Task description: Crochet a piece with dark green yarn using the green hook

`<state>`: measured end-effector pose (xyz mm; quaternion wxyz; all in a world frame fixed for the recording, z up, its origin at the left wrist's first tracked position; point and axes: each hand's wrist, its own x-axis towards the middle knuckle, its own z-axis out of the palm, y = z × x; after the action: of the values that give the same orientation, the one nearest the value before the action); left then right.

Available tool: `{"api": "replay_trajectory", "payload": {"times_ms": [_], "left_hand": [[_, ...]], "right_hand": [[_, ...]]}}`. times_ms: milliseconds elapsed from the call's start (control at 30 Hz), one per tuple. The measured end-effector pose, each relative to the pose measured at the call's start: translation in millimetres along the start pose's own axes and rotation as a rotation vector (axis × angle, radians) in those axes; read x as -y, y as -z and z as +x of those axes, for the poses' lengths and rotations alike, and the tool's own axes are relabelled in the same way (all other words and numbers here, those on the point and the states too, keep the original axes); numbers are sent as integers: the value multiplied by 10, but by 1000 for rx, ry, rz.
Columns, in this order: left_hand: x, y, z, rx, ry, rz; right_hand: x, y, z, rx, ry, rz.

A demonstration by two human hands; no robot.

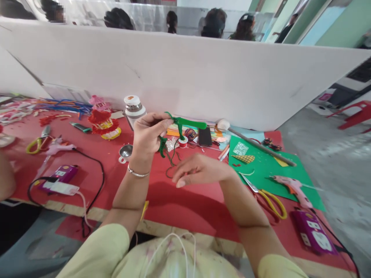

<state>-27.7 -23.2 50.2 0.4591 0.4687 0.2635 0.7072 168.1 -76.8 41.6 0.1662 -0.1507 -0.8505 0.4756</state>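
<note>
My left hand (pixel 150 129) is raised above the table, thumb and fingers pinched on a green piece that has a flat bright-green strip (pixel 193 123) pointing right. Darker green parts dangle from it; I cannot make out what they are made of. A thin dark cord (pixel 170 172) trails on the red table below. Lower and to the right, my right hand (pixel 199 170) hovers over the table with bent, loosely parted fingers and nothing in them. Behind the hands are a spool of red thread (pixel 182 143), a bag of white beads (pixel 172 144) and a dark phone (pixel 205 136).
A flask (pixel 134 110) and a metal cup (pixel 126 151) stand by my left hand. Yellow-handled scissors (pixel 272 202), a pink glue gun (pixel 295 188) and a purple power box (pixel 314 233) lie to the right. Another glue gun (pixel 59 148) with a black cable lies left. A white partition (pixel 185 73) rises behind.
</note>
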Motion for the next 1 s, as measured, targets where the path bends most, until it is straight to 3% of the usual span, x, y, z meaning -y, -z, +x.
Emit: {"api": "replay_trajectory", "payload": {"times_ms": [200, 333, 600, 733, 833, 1000], "left_hand": [[40, 8, 42, -46, 0, -2], [53, 4, 46, -41, 0, -7], [117, -57, 10, -48, -1, 20], [171, -110, -22, -17, 17, -6], [200, -157, -56, -2, 48, -7], [187, -207, -97, 5, 126, -18]], "right_hand": [[354, 325, -175, -89, 60, -273], [505, 426, -218, -176, 150, -377], [412, 512, -561, -267, 133, -547], [362, 554, -759, -477, 170, -451], [332, 510, -739, -580, 162, -415], [234, 388, -595, -528, -19, -384]]}}
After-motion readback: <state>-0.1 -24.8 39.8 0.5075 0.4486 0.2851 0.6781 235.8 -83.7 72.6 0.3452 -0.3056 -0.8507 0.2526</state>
